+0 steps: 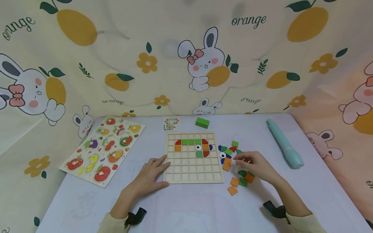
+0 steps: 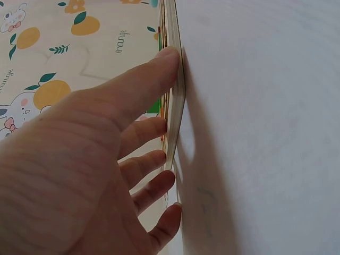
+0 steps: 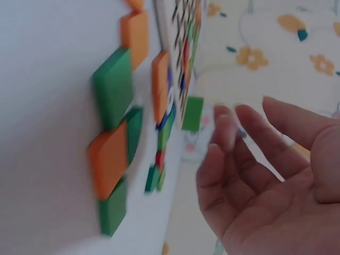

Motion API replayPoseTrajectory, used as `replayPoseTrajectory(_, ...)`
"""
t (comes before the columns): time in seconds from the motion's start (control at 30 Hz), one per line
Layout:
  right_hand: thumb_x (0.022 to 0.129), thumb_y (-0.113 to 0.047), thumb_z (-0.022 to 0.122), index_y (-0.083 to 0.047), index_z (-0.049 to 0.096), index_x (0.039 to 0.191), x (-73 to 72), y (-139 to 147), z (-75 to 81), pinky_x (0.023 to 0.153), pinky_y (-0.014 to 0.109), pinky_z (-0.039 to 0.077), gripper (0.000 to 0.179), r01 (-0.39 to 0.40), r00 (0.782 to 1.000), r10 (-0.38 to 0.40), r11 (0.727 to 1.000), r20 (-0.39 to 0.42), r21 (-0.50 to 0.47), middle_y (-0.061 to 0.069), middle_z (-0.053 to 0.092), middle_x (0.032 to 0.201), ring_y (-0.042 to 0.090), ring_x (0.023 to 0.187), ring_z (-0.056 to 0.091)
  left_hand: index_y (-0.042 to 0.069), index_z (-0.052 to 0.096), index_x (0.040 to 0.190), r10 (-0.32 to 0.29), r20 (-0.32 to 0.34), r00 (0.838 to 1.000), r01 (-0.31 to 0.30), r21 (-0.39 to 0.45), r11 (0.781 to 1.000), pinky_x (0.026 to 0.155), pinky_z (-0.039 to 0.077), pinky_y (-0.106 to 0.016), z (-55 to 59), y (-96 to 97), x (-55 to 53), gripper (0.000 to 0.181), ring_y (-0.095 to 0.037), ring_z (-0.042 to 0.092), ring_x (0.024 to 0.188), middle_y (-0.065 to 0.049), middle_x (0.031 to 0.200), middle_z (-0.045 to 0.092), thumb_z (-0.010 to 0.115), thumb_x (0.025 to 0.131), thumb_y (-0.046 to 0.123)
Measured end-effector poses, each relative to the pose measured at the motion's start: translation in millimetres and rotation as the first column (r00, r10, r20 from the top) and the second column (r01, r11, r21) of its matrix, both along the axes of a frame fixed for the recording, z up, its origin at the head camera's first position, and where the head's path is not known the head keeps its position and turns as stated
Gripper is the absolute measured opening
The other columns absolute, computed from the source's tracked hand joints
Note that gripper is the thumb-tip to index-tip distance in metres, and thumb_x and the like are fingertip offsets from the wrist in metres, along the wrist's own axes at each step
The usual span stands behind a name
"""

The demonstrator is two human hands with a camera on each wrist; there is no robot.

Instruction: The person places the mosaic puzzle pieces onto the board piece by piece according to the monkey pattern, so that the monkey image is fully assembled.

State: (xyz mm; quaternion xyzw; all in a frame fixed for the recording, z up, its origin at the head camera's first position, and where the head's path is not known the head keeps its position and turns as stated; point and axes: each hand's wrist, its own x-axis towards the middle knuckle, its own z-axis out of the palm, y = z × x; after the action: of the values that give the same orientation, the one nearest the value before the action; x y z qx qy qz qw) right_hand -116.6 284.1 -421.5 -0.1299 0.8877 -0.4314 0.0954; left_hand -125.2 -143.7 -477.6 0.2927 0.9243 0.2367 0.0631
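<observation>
A wooden grid board (image 1: 180,166) lies mid-table, with red, green, orange and blue pieces and a white eye piece (image 1: 198,147) set in its upper rows. My left hand (image 1: 152,173) rests at the board's left side, fingers spread; in the left wrist view the thumb touches the board's edge (image 2: 178,74). Over the loose pieces to the right hovers my right hand (image 1: 256,164), its fingers loosely bent and nothing seen between them. Close by its fingertips are orange squares (image 1: 227,164) and a loose eye piece (image 1: 222,155). Green pieces (image 3: 113,87) and an orange square (image 3: 108,159) lie beside it.
A pattern card (image 1: 171,124) and a green block (image 1: 202,123) sit behind the board. On the left is a fruit puzzle board (image 1: 102,150). A mint-green tapered object (image 1: 285,144) lies at the right. Printed cloth (image 1: 163,29) hangs behind the table.
</observation>
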Motion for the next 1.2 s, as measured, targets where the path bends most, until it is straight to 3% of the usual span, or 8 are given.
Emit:
replayPoseTrajectory(0.27,0.093,-0.011,0.07,0.002,0.07,0.111,9.8,14,-13.0,0.062,0.025,0.048,0.022,0.043,0.998,-0.044,0.998,0.032,0.041,0.004,0.066,0.09,0.019,0.076,0.056,0.013,0.052,0.146,0.003,-0.007,1.0,-0.003,-0.013,1.0,0.099,0.037,-0.055,-1.1,0.8,-2.5,0.076,-0.03,0.038,0.132,-0.007,0.162,0.029,0.076,0.084,0.048)
replayPoseTrajectory(0.4,0.091,-0.007,0.071,0.002,0.071,0.109,8.6,11,-16.0,0.063,0.025,0.049,0.02,0.071,0.997,-0.072,0.996,0.01,0.045,0.004,0.066,0.091,0.02,0.079,0.055,0.012,0.052,0.146,0.003,-0.007,1.0,-0.003,-0.005,1.0,0.099,0.037,-0.055,0.6,1.0,-3.2,0.076,-0.031,0.038,0.132,-0.008,0.162,0.03,0.077,0.084,0.048)
replayPoseTrajectory(0.6,0.092,-0.002,0.067,0.003,0.069,0.112,-10.1,0,-15.6,0.064,0.027,0.049,0.02,0.054,0.997,-0.048,0.993,-0.058,0.107,0.005,0.065,0.092,0.021,0.081,0.055,0.011,0.053,0.145,0.008,-0.012,1.0,-0.008,-0.002,1.0,0.099,0.037,-0.056,2.2,1.1,-3.6,0.075,-0.032,0.038,0.132,-0.009,0.161,0.031,0.078,0.084,0.046)
replayPoseTrajectory(0.83,0.093,0.0,0.063,0.001,0.068,0.117,-36.7,-9,-23.8,0.067,0.029,0.045,0.024,-0.027,1.0,0.025,0.98,0.01,0.196,0.004,0.059,0.086,0.021,0.079,0.05,0.011,0.054,0.145,-0.001,-0.004,1.0,0.001,-0.001,1.0,0.098,0.037,-0.057,1.2,0.8,-2.7,0.074,-0.032,0.038,0.132,-0.01,0.16,0.032,0.076,0.085,0.047)
replayPoseTrajectory(1.07,0.093,0.002,0.063,0.001,0.067,0.116,-46.1,-14,-32.3,0.065,0.029,0.044,0.023,-0.053,0.999,0.052,0.974,0.011,0.222,0.003,0.058,0.082,0.019,0.076,0.05,0.012,0.053,0.146,-0.005,-0.007,1.0,0.005,-0.011,1.0,0.099,0.037,-0.056,-0.7,0.3,-2.6,0.074,-0.031,0.038,0.132,-0.009,0.161,0.031,0.076,0.085,0.047)
replayPoseTrajectory(1.2,0.093,0.003,0.064,-0.002,0.067,0.107,-47.7,-16,-32.7,0.066,0.031,0.044,0.016,-0.029,0.999,0.033,0.958,-0.007,0.286,0.002,0.058,0.079,0.018,0.072,0.05,0.013,0.053,0.146,0.001,-0.001,1.0,-0.001,-0.014,1.0,0.099,0.037,-0.055,-2.1,0.3,-2.1,0.075,-0.031,0.038,0.132,-0.009,0.161,0.031,0.076,0.084,0.048)
